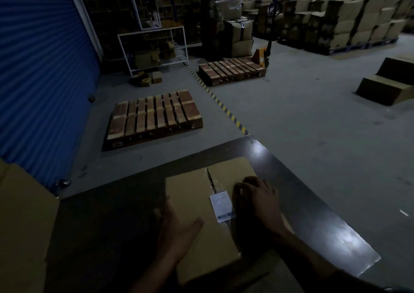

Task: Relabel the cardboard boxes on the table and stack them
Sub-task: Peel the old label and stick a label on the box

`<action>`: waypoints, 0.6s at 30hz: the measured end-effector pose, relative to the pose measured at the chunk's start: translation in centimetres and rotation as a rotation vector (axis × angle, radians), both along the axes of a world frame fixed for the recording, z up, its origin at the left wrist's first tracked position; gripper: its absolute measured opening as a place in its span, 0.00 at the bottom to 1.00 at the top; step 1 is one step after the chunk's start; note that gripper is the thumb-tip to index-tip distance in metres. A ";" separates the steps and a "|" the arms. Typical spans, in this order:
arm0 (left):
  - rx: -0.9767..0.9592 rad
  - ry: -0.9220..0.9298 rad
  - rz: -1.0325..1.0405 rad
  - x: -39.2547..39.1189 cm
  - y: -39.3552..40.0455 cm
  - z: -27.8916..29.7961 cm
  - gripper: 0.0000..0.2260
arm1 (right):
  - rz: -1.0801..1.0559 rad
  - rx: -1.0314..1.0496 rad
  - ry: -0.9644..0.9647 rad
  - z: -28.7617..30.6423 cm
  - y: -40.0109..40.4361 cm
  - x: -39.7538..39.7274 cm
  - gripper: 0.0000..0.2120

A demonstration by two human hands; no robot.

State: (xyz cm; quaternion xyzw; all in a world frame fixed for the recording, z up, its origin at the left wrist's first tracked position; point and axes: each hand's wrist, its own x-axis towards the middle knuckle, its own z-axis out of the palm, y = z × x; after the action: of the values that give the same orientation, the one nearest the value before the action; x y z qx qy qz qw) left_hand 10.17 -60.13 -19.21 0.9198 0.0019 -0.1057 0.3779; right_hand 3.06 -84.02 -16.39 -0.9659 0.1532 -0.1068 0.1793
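On table (313,203), box (197,221) lengthwise, apparently away

A dim warehouse: stacked cardboard cartons (349,21) on pallets, wooden pallets (154,115) on concrete floor, a pallet jack (261,56), a blue roller door (38,73).

The cardboard box (197,214) is matt brown corrugated board, its top flaps smooth. The label (221,206) on it is white printed paper. The table (313,205) has a dark, glossy top (it mirrors a bright patch of light). The pallet (154,116) is rough slatted wood. The shutter (40,80) is blue ribbed metal.
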 end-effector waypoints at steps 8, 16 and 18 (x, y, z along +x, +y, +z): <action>-0.014 -0.262 0.074 0.1 -0.3 0.4 0.53 | 0.087 0.072 -0.139 -1.3 0.0 1.6 0.16; 0.358 -0.273 -0.116 2.6 -5.9 1.6 0.62 | 0.193 0.048 -0.075 -0.8 0.1 1.6 0.26; 0.367 -0.251 -0.118 2.8 -5.8 1.4 0.63 | 0.189 0.064 -0.066 -0.8 -0.1 2.0 0.26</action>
State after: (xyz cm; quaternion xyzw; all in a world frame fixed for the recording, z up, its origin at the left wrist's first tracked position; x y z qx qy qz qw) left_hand 12.99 -65.89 -17.85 0.9775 -0.0799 -0.0101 0.1949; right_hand 5.07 -84.10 -17.22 -0.9658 0.0586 -0.1162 0.2244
